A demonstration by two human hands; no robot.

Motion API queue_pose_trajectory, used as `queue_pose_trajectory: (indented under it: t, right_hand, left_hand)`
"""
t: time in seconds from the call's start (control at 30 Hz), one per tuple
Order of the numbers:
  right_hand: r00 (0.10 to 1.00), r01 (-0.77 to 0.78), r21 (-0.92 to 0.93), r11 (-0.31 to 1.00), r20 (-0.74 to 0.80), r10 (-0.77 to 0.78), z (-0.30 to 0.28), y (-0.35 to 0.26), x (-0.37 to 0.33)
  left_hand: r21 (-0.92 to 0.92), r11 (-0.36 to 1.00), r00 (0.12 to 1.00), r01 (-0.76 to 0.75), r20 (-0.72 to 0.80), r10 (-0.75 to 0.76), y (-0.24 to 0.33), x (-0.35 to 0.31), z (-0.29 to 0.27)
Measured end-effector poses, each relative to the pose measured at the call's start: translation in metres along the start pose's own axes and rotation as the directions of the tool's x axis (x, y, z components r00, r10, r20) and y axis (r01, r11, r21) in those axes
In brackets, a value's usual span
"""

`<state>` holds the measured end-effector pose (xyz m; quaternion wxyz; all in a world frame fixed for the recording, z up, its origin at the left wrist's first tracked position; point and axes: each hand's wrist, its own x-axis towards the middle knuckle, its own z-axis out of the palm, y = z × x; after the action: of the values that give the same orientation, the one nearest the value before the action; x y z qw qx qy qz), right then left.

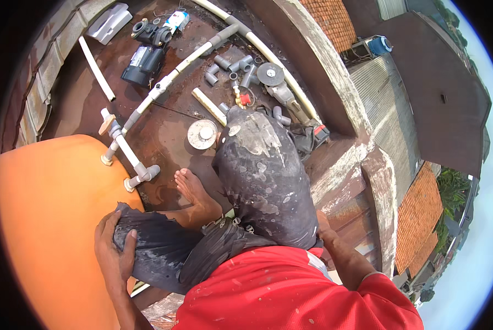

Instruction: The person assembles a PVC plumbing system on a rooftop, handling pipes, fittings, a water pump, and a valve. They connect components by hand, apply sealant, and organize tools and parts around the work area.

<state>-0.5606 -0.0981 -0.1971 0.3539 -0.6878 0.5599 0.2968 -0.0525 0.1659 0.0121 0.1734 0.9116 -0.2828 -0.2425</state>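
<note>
My left hand (114, 245) lies over my bent left knee, thumb apart from the fingers, on the dark, stained trouser leg (153, 250). It holds nothing. Beside my right thigh is my right hand (324, 230); its fingers are mostly hidden behind the leg. Close to my right knee stands a round white container (201, 134) with a small raised cap. Beyond that knee lie a cut length of white pipe (209, 107), several grey pipe elbows and tees (241, 65), a valve with a red handle (243, 99), and an angle grinder (285, 94) with a dark disc.
An orange tank (54, 203) bulges at the left, with a pipe branch and valve (120, 143) joined to it. Long white pipes (180, 69) cross the wet floor. Farther off sit a black water pump (144, 61) and white packing tray (109, 23). A weathered parapet (334, 71) borders the right.
</note>
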Motion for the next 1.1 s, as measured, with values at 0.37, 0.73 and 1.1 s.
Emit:
queue_pose_trajectory:
  t: [0.37, 0.73, 1.1]
  right_hand:
    - [0.999, 0.038, 0.013, 0.999, -0.035, -0.037, 0.019, -0.022, -0.027]
    - [0.889, -0.056, 0.435, 0.899, -0.388, 0.244, -0.024, 0.067, -0.094]
    - [0.606, 0.142, 0.59, 0.795, -0.687, 0.401, -0.05, 0.064, -0.197]
  left_hand:
    - [0.109, 0.971, 0.915, -0.214, 0.37, 0.16, 0.005, 0.118, 0.002]
    - [0.267, 0.868, 0.837, -0.419, 0.484, 0.255, 0.005, 0.128, 0.005]
    - [0.465, 0.704, 0.795, -0.537, 0.558, 0.238, 0.062, 0.157, 0.047]
